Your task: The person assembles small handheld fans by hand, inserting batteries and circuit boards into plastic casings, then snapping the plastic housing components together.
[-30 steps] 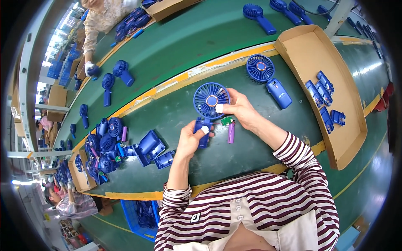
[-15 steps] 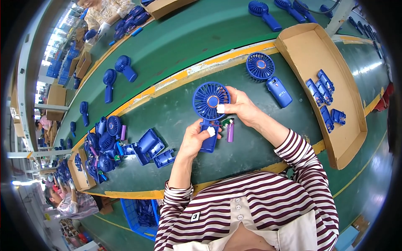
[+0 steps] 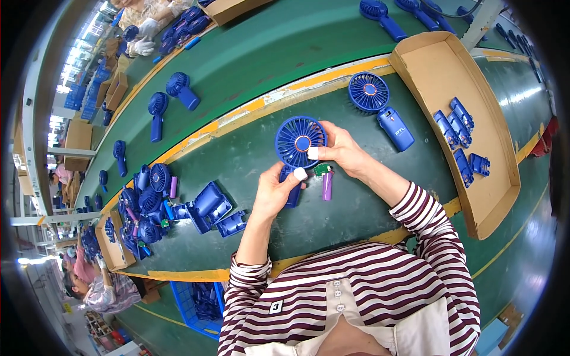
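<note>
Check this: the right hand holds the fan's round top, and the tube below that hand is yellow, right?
Not quite: the tube is purple, not yellow, as the head view shows. The right hand does hold the fan's round top.

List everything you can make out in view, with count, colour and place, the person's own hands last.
Round slatted fan head: one, blue, in right hand
Long handle part: one, blue, in left hand
Cylindrical cell: one, purple, right of handle part
Circuit board: one, green, above cell
Handheld fan: one, blue, bench right
Open cardboard tray: one, brown, far right
Moulded plastic pieces: five, blue, in tray
Heaped fan parts: many, mostly blue, bench left
Hollow plastic shells: several, blue, beside heap
Flat bench: one, green, under hands
Belt fans: several, blue, beyond bench
Lattice crate: one, blue, below bench
Co-workers: at least two, light patterned clothing, left
Hands: two, white-tipped thumbs, centre
</note>
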A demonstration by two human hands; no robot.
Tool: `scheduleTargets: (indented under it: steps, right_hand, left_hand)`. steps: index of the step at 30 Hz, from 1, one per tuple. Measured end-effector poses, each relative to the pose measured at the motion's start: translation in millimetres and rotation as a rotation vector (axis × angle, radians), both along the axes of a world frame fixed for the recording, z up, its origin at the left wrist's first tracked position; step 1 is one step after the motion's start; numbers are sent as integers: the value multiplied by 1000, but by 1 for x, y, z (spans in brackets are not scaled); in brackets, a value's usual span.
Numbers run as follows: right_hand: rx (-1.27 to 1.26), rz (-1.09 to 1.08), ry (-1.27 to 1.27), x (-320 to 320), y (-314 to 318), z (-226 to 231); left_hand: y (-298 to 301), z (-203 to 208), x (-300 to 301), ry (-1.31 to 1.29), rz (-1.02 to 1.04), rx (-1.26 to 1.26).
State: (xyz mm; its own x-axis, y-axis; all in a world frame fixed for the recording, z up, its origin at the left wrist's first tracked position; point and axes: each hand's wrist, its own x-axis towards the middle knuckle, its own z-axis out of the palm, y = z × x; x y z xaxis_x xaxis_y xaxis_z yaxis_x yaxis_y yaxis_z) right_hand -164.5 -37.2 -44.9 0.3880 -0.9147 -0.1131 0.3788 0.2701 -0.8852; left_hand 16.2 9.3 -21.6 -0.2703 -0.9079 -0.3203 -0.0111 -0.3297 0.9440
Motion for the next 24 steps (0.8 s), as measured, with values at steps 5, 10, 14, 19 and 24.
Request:
scheduleTargets:
  steps: [5, 10, 14, 19, 24]
  right_hand:
    - [26, 36, -40, -1, -3, -6]
    - [-32, 144, 136, -1, 1, -10]
    - [-31, 355, 283, 1, 19, -7]
    - [245, 446, -137, -1, 22, -24]
    - [368, 548, -317, 0, 33, -23]
  left_hand:
    - [5, -12, -1, -175, 81, -185]
    - [3, -10, 0, -17, 195, -86]
    - [-4, 1, 9, 167, 336, 39]
    - [-4, 15, 9, 190, 260, 110]
    - [-9, 19, 6, 144, 147, 12]
